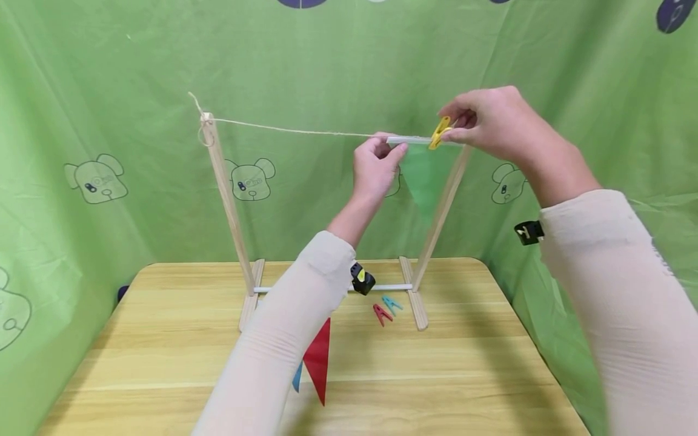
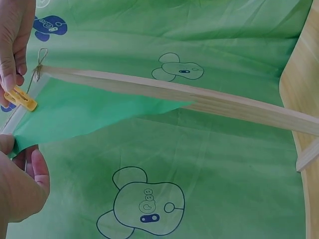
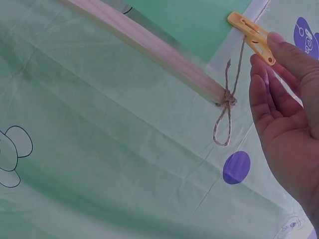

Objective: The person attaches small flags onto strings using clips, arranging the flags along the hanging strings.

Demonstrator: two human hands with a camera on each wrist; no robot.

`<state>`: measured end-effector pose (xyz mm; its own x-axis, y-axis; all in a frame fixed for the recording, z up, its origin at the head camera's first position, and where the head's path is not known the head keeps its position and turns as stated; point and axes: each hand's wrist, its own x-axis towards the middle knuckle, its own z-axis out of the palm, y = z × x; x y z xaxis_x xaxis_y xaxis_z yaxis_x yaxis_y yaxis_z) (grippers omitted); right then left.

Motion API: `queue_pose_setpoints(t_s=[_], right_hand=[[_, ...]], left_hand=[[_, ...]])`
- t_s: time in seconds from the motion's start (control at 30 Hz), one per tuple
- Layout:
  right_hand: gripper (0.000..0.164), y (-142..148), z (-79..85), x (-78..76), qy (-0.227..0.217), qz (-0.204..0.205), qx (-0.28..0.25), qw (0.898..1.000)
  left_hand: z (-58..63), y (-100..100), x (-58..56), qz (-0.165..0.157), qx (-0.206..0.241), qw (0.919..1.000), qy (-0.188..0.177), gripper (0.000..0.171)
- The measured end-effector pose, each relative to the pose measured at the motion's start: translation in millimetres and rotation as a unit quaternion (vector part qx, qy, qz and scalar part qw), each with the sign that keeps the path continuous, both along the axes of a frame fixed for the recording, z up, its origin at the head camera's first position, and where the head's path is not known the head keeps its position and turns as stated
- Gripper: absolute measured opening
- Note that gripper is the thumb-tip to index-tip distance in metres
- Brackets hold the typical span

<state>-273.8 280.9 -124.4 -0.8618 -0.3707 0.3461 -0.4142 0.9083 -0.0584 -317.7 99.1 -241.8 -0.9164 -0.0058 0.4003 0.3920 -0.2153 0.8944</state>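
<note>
A green triangular pennant with a white top edge hangs at the string, near the right post. My left hand pinches the left end of that top edge between thumb and fingers. Toward its other end, my right hand pinches a yellow clothespin by its handles. In the left wrist view the clothespin sits across the white edge and the string. The right wrist view has its jaws over the white strip, with thumb and fingertip of the right hand on the other end.
The string runs between two wooden posts, knotted at their tops. A white rod joins their feet. On the wooden table lie a red clothespin, a blue clothespin, a red pennant and a blue pennant, partly behind my left sleeve.
</note>
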Motion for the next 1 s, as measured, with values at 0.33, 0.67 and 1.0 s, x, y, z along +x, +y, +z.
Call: queue_pose_setpoints(t_s=[0.33,0.67,1.0], right_hand=[[0.042,-2,-3.3,1.2,-0.017,-0.002,-0.014,1.0],[0.042,-2,-7.4,2.2,-0.017,0.008,-0.024,1.0],[0.044,1,-11.2,4.1,0.0,0.013,-0.035,0.999]], left_hand=[[-3.6,-2,-0.5,0.007,-0.03,0.9995,-0.005,0.017],[-6.6,-3,-1.1,0.0,-0.021,0.9998,-0.003,0.017],[-7.3,-3,-0.9,-0.01,-0.025,0.9996,0.003,0.017]])
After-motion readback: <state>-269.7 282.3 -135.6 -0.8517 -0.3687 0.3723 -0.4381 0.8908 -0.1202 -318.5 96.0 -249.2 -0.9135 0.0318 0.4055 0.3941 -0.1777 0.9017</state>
